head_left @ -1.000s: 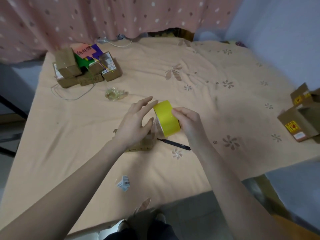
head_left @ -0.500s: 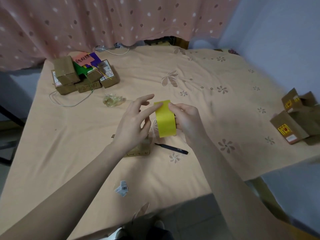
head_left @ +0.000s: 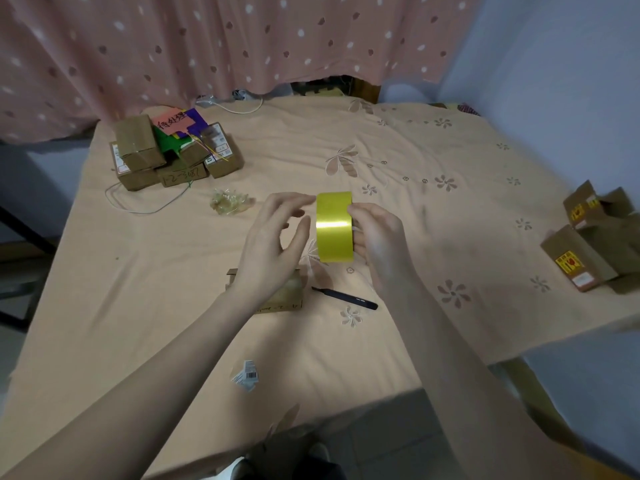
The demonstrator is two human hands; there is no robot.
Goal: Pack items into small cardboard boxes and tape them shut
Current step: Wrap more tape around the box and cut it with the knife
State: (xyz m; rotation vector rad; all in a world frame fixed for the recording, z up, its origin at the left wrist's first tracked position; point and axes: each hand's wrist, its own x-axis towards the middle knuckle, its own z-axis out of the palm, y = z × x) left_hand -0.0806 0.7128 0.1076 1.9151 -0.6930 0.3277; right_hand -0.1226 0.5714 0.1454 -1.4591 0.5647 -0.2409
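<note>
My right hand (head_left: 379, 244) grips a yellow roll of tape (head_left: 334, 226) above the middle of the table, its outer band facing me. My left hand (head_left: 270, 242) hovers beside the roll with fingers spread; its fingertips reach the roll's upper left edge and look blurred. Under my left wrist lies a small cardboard box (head_left: 277, 294) on the cloth, mostly hidden by the hand.
A black pen-like tool (head_left: 344, 297) lies right of the box. A pile of small boxes (head_left: 166, 154) with coloured paper sits far left, crumpled clear plastic (head_left: 230, 202) near it. More boxes (head_left: 588, 251) stand at the right edge. A barcode scrap (head_left: 246, 375) lies near the front.
The tape roll has turned from tilted to upright in my right hand and risen slightly. My left fingers have moved to its top edge.
</note>
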